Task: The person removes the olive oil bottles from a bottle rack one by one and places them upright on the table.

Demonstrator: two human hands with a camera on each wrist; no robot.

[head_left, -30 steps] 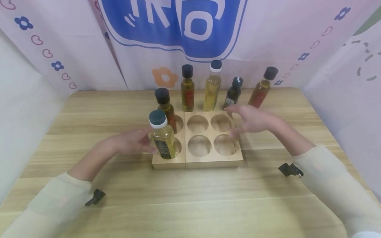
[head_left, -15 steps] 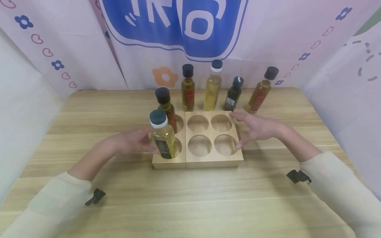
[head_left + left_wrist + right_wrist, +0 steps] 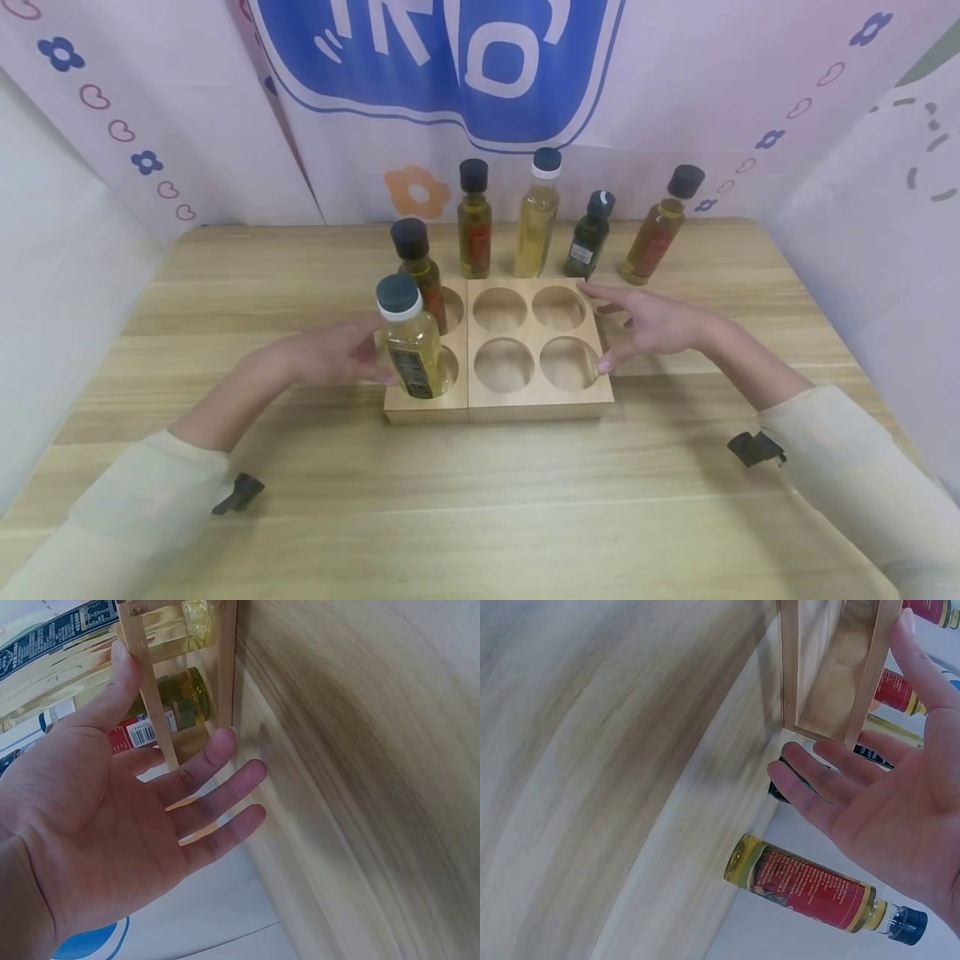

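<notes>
A wood-grained table (image 3: pixel 480 500) fills the lower frame, printed cloth (image 3: pixel 712 83) the upper; left grip (image 3: pixel 333 354) and right grip (image 3: pixel 651 321), fingers unclenched, flank the central wooden rack (image 3: pixel 540 412).

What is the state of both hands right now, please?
Left hand: open, at one end of the wooden rack.
Right hand: open, at the other end.

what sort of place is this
Likely a staged demo corner rather than a kitchen: a printed cloth backdrop hangs behind the wooden table, where bottles stand in and behind a wooden rack.
</notes>
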